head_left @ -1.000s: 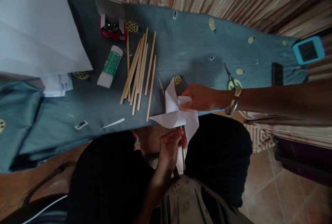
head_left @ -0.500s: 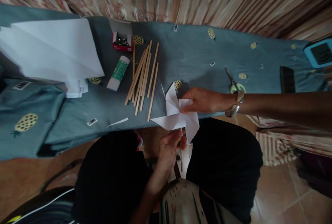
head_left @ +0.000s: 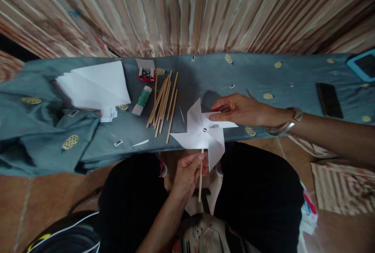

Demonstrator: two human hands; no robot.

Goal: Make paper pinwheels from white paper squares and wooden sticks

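White paper pinwheel (head_left: 203, 134) at the near table (head_left: 263, 79) edge, pinned at its centre to a thin wooden stick (head_left: 200, 177); left hand (head_left: 189, 169) clenched around that stick at 6 o'clock of the wheel, right hand (head_left: 238, 109) at 3 o'clock, fingers loosely curled, pinching the tip of one blade. Loose wooden sticks (head_left: 162, 100) and a glue stick (head_left: 142, 100) lying at 10 o'clock. Since a second ago: wheel turned flatter toward view, pin head now showing, right hand shifted outward onto the blade tip.

Silver bracelet (head_left: 285, 125), black trousers (head_left: 258, 190)
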